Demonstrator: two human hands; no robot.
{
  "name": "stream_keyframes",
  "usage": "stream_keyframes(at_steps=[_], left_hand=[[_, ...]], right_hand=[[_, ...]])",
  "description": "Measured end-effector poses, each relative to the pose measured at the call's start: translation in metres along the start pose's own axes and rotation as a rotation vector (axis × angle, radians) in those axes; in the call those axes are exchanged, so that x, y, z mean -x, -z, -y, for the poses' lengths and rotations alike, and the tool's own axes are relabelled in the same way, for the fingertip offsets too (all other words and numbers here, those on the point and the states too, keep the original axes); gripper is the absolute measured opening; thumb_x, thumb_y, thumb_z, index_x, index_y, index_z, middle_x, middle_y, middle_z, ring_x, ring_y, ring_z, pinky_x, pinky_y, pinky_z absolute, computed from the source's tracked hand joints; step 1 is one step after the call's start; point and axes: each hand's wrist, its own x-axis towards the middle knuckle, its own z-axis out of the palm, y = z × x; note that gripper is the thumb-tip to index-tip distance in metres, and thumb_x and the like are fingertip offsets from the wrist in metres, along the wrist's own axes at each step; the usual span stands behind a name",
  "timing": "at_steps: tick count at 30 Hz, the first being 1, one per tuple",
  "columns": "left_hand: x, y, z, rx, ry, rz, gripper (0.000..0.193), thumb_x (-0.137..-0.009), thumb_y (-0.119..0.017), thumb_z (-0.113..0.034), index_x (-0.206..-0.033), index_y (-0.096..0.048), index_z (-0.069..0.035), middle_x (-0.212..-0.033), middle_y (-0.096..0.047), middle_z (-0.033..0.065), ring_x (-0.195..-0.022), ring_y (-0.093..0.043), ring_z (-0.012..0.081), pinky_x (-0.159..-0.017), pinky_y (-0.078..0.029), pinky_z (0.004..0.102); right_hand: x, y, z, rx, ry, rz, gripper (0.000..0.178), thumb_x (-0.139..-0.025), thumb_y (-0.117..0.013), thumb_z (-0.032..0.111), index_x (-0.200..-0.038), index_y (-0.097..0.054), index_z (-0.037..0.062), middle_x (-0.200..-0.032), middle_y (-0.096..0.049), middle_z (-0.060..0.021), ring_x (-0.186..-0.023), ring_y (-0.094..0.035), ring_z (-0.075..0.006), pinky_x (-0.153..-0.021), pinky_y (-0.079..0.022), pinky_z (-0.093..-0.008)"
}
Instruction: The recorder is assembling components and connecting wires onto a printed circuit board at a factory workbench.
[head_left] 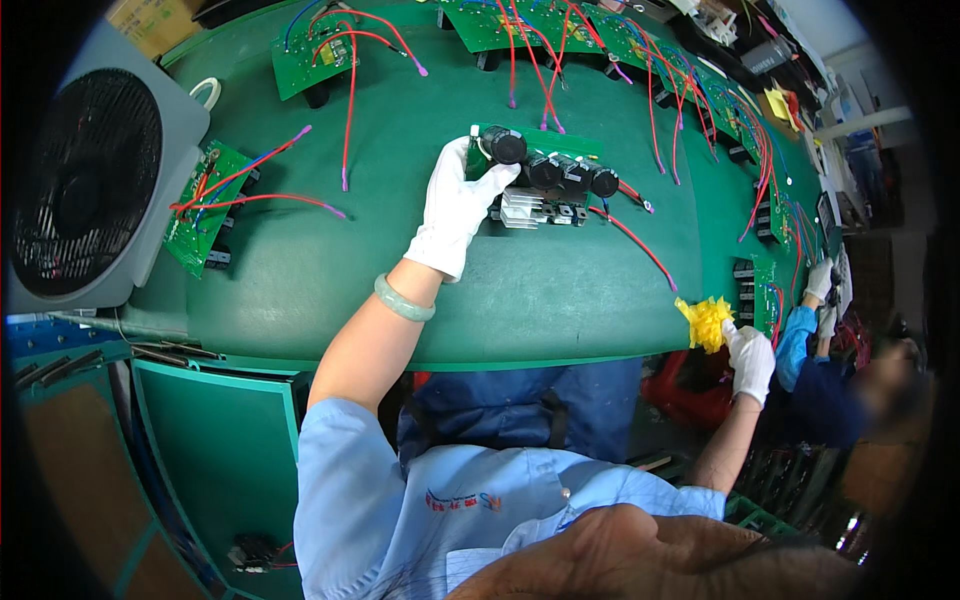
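Green matting, smooth and faintly scuffed, covers the workbench (350, 290), whose near edge curves past the person's lap. A grey fan (85, 190) with a black round grille stands at its left end, green-framed panels (222, 450) sit below, and a co-worker (815, 390) in blue sleeves works at the right. More wired boards (315, 62) line the far side. Near the bench's middle, the circuit board (575, 176) is tilted, its black cylinders and silver heat sink facing the person; its long axis runs left to right, dipping slightly rightward, red leads trailing that way. The gloved left hand (455, 205) is closed around its left end, thumb against the largest cylinder. The gloved right hand (750, 362) is partly curled, fingertips at a yellow bundle (708, 325); whether it grips that, I cannot tell.
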Motion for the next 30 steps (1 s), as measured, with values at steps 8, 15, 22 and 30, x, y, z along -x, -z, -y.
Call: stream_keyframes(at_steps=[8,15,22,30], left_hand=[[-0.001,-0.005,-0.008,0.038,0.041,-0.017,0.061,-0.079,-0.076,-0.016,-0.125,-0.042,0.007,-0.116,-0.054,0.0086,-0.106,-0.052,0.0134,-0.095,-0.041,0.0279],[0.001,0.000,-0.016,0.059,0.104,-0.038,0.063,-0.079,-0.076,-0.019,-0.125,-0.042,0.007,-0.115,-0.055,0.0089,-0.106,-0.052,0.0137,-0.094,-0.041,0.0271],[-0.001,-0.003,-0.014,0.046,0.126,-0.032,0.068,-0.077,-0.078,-0.021,-0.127,-0.041,0.006,-0.118,-0.053,0.0088,-0.106,-0.053,0.0146,-0.094,-0.042,0.0280],[-0.007,0.001,-0.014,0.083,0.180,-0.018,0.070,-0.079,-0.077,-0.020,-0.129,-0.037,0.009,-0.117,-0.057,0.0101,-0.104,-0.055,0.0137,-0.092,-0.043,0.0270]], right_hand=[[-0.044,0.024,-0.036,-0.468,0.179,-0.282,0.045,-0.095,-0.050,0.042,-0.106,-0.065,0.0014,-0.079,-0.067,-0.0151,-0.068,-0.063,-0.0237,-0.061,-0.048,-0.0324],[-0.042,0.032,0.170,-1.522,0.386,-0.157,0.025,-0.095,-0.055,0.015,-0.113,-0.054,-0.0025,-0.101,-0.064,-0.0097,-0.073,-0.057,-0.0101,-0.064,-0.049,-0.0234],[-0.082,-0.013,0.255,-1.896,0.456,-0.289,0.027,-0.094,-0.055,0.017,-0.111,-0.052,-0.0038,-0.088,-0.064,-0.0154,-0.071,-0.065,-0.0192,-0.065,-0.053,-0.0297],[-0.081,-0.012,0.254,-1.714,0.328,-0.117,0.020,-0.091,-0.059,0.015,-0.106,-0.056,0.0014,-0.077,-0.065,-0.0058,-0.048,-0.048,-0.0055,-0.044,-0.038,-0.0204]])
